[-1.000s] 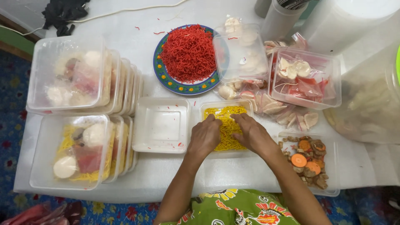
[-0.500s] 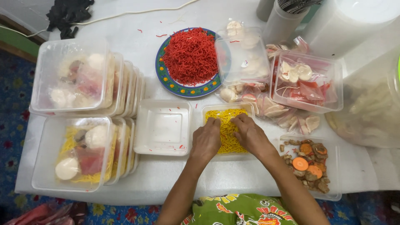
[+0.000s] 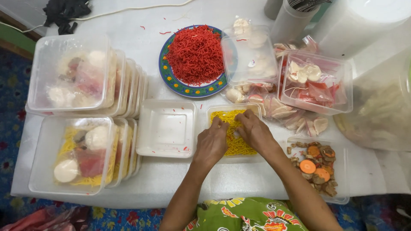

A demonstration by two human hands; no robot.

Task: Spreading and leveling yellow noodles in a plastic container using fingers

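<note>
Both hands in the noodle tub [image 3: 233, 112] at counter [image 3: 128, 25] centre: left hand [image 3: 212, 143] and right hand [image 3: 253, 131], grip narrow, pinching yellow noodles [image 3: 235, 145]. Filled boxes [image 3: 81, 128] stacked left; only noodles in this tub so far. Empty tub [image 3: 167, 128] alongside. Red noodle plate [image 3: 195, 55], cracker tubs [image 3: 314, 81], carrot tub [image 3: 319, 164] close around, nothing blocking.

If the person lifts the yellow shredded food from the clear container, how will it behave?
The yellow shreds are thin and loose, so probably limp and light. Some would likely fall, as red strands already lie scattered on the table.
</note>
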